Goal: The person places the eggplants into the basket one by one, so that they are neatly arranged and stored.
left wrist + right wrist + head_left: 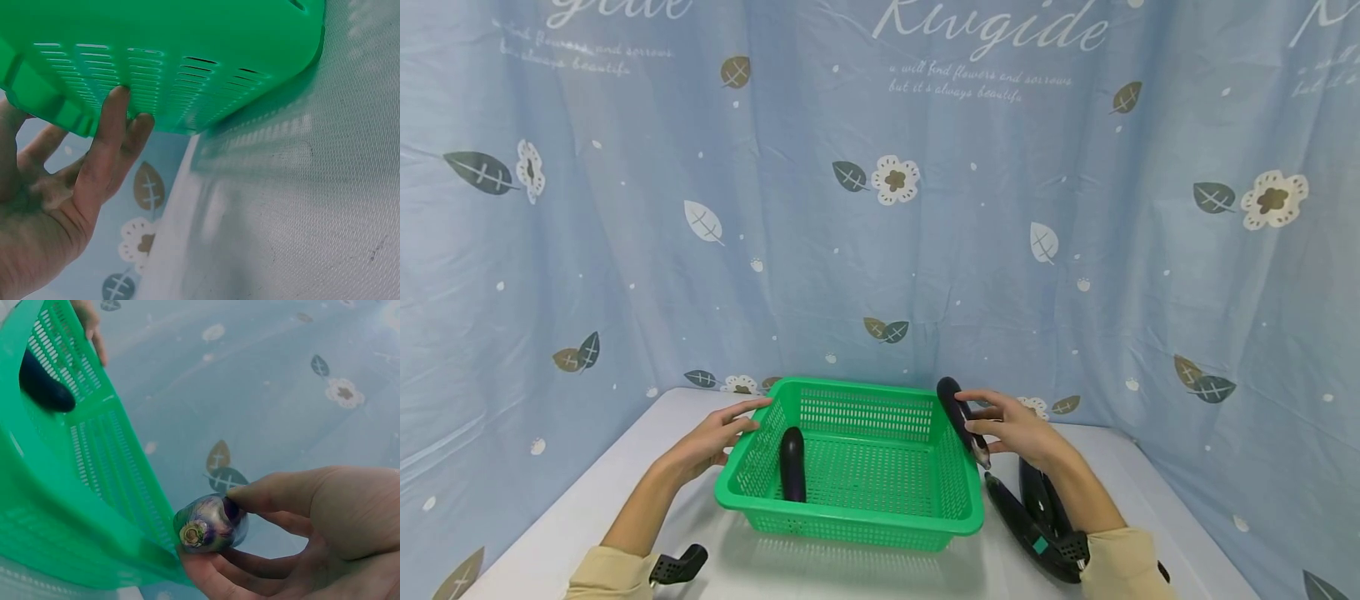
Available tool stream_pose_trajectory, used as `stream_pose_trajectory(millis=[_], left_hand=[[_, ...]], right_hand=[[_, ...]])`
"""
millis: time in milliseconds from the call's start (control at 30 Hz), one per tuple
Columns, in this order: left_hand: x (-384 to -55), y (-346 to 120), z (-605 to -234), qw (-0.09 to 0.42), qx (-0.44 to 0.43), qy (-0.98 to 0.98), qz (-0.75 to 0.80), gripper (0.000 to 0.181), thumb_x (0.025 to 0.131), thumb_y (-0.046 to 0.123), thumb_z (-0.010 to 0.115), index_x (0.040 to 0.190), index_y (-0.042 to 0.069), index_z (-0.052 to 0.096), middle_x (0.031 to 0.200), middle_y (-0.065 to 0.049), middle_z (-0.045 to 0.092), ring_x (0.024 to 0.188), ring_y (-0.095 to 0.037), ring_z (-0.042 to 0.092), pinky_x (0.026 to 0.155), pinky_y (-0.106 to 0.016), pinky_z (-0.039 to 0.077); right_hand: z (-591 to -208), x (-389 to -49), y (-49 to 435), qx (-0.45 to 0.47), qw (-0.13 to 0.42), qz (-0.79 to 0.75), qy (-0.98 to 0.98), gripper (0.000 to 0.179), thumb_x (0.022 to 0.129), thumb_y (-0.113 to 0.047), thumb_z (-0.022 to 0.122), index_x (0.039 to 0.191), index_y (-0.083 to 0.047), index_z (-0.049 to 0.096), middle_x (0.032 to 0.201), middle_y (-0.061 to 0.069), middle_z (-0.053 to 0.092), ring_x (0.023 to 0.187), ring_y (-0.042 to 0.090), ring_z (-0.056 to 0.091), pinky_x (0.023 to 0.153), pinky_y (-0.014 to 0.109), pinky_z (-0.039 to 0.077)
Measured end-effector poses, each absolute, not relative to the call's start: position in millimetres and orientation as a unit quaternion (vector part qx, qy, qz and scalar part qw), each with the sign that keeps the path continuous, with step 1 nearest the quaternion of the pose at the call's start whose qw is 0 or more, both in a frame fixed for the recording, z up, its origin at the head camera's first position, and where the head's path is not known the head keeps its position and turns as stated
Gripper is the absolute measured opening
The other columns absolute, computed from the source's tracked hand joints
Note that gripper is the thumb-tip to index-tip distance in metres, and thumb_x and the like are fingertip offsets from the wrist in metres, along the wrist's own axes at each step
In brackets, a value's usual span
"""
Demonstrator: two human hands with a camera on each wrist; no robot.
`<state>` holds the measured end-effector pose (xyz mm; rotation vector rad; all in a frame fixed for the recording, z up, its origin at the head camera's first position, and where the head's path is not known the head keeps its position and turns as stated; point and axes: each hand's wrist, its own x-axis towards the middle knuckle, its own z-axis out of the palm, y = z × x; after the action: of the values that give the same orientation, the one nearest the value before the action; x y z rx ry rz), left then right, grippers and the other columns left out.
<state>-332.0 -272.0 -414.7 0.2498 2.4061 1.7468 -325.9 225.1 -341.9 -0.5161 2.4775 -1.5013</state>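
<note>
A green plastic basket [850, 517] with slotted walls stands on the white table. My left hand [711, 442] holds its left side at the rim; in the left wrist view two fingers [107, 144] touch the outer wall from below. My right hand [1018, 429] grips a dark purple eggplant [957, 408] over the basket's right rim. Its stem end [195, 531] faces the camera in the right wrist view, between thumb and fingers. Another eggplant [792, 467] lies inside the basket along the left wall.
More eggplants [1018, 517] lie on the table right of the basket, partly hidden by my right forearm and wrist camera. A blue patterned curtain [880, 250] hangs behind the white table [685, 408] and along both its sides.
</note>
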Motion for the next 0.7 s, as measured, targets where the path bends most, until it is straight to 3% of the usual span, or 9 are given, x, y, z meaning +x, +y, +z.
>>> stream_pose_trajectory(millis=[267, 700], left_hand=[[-331.3, -270.9, -414.3, 0.077, 0.078, 0.801, 0.589, 0.054, 0.101, 0.033, 0.054, 0.152, 0.028, 0.038, 0.159, -0.021, 0.027, 0.141, -0.049, 0.034, 0.061, -0.033, 0.047], [-331.1, -271.1, -414.0, 0.08, 0.083, 0.8, 0.588, 0.056, 0.101, 0.034, 0.053, 0.153, 0.026, 0.036, 0.161, -0.023, 0.022, 0.143, -0.052, 0.027, 0.074, -0.038, 0.053]], right_hand=[[-341.7, -326.8, 206.5, -0.179, 0.107, -0.519, 0.829, 0.051, 0.097, -0.025, 0.063, 0.145, -0.023, 0.047, 0.142, 0.02, 0.048, 0.126, 0.031, 0.054, 0.089, 0.045, 0.053], [-345.9, -331.5, 175.5, -0.198, 0.147, -0.538, 0.806, 0.054, 0.096, -0.021, 0.063, 0.147, -0.019, 0.044, 0.143, 0.024, 0.043, 0.124, 0.032, 0.055, 0.083, 0.043, 0.056]])
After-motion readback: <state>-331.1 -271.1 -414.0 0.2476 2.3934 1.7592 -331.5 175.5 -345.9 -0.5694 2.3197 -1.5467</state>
